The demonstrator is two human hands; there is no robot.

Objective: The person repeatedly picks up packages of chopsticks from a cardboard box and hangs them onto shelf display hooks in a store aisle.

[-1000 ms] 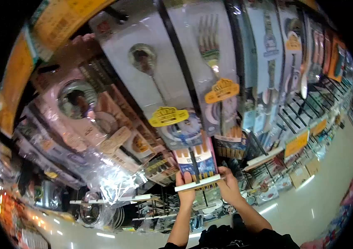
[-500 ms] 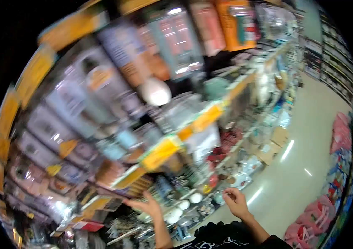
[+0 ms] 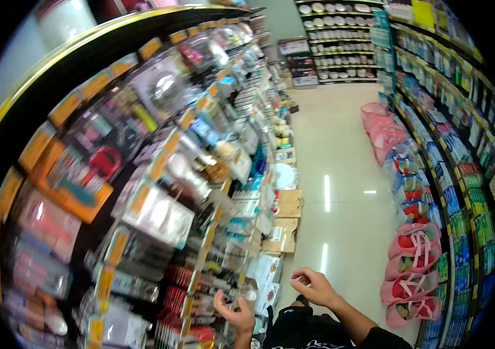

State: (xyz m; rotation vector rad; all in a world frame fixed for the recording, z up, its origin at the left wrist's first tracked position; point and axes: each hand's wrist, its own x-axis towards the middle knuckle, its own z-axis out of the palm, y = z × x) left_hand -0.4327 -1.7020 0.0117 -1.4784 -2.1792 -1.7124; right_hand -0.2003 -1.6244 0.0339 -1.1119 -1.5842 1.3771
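Note:
My left hand [image 3: 236, 315] is raised at the lower middle, palm up, with its fingers spread and nothing in it. It is nearest to the lower shelf packs on the left, including red packs [image 3: 176, 298], and a gap to them cannot be judged. To its right, my right hand [image 3: 315, 287] hangs over the aisle floor in front of my body. Its fingers are loosely curved, with a gap to the thumb, and I see nothing held in it.
Packaged goods hang on the left rack [image 3: 163, 218] under orange price tags. Cardboard boxes [image 3: 283, 235] stand at its foot. Pink bags [image 3: 413, 273] line the right side of the aisle floor [image 3: 340, 151]. Shelves of dishes [image 3: 343, 46] are at the far end.
My view has swung right from the left rack to look along the aisle. The left hand appears lower and further right, still spread; the right hand stays raised with curved fingers.

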